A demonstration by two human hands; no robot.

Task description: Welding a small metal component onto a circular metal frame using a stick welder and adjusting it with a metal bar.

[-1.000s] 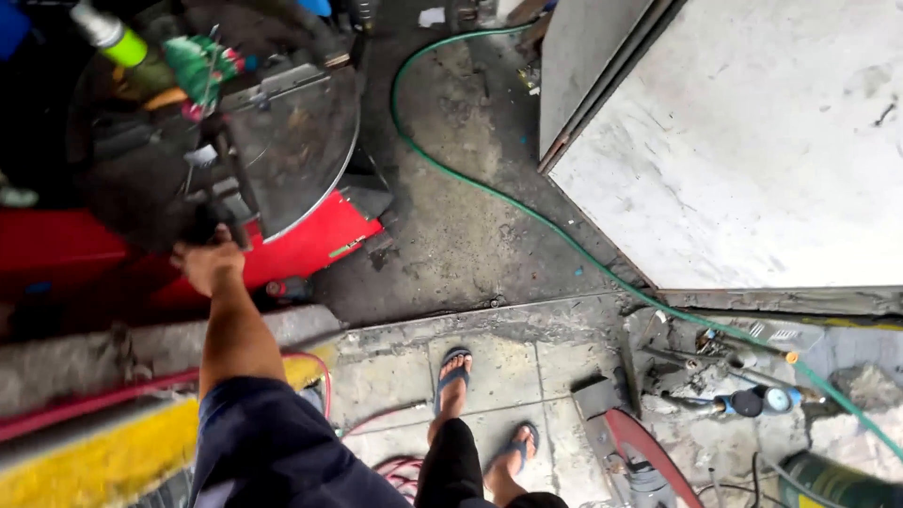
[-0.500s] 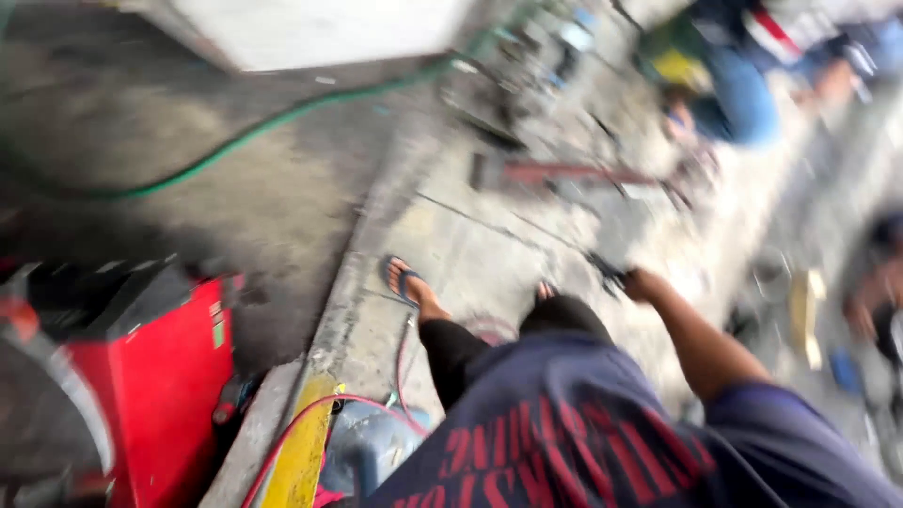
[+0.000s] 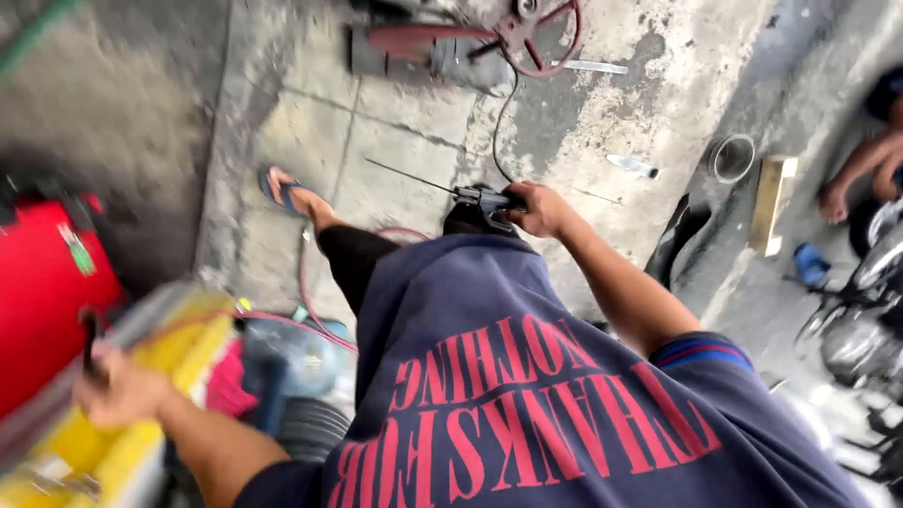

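Raised since before, right hand (image 3: 544,209) fingers stay clamped around black air tool (image 3: 484,199).

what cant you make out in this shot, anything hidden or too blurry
- Left hand, head view: motion blur smears it; it seems to grip something dark, kind unclear.
- Red machine, head view: cut off by the left edge and blurred.
- Black tool in the right hand: its handle is covered by the fingers.
- Another person's arm, head view: cut off by the right edge.
- Red wheel: clipped by the top edge.
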